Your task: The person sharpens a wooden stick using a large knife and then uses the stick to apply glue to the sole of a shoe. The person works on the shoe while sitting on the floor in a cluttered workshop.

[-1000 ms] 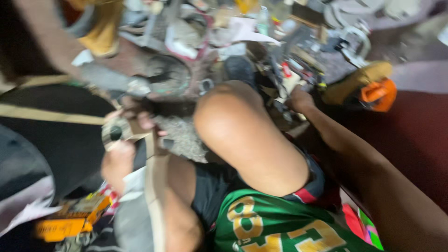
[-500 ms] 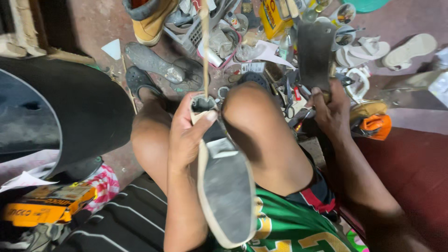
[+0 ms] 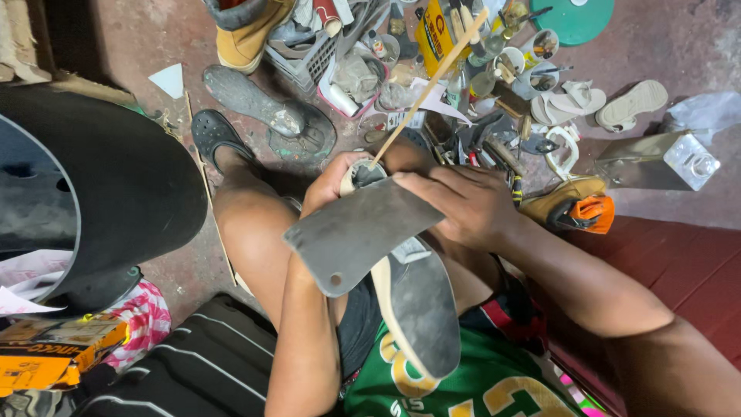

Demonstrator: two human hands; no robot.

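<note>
A: So what are we looking at? We see the right hand coming in from the lower right, forearm stretched across the lap, fingers curled over the top edge of a flat grey cleaver-like blade. The grip is closed on it, and the blade lies tilted across the knees with its hole near the lower corner.

B: Yep, and the left hand comes up from below, elbow bent sharply, forearm almost vertical in the view. It's wrapped around the toe end of the shoe, so closed on that too. The shoe lies sole-up on the lap, heel pointing back at the green jersey, and the blade covers its front part.

A: We also spot a thin wooden stick rising from between the two hands toward the clutter on the floor. We can't tell which hand pinches it.

B: Agreed. Around that we see a loose black sole, a tan boot, pale sandals and an orange tool just beside the right wrist.
</note>
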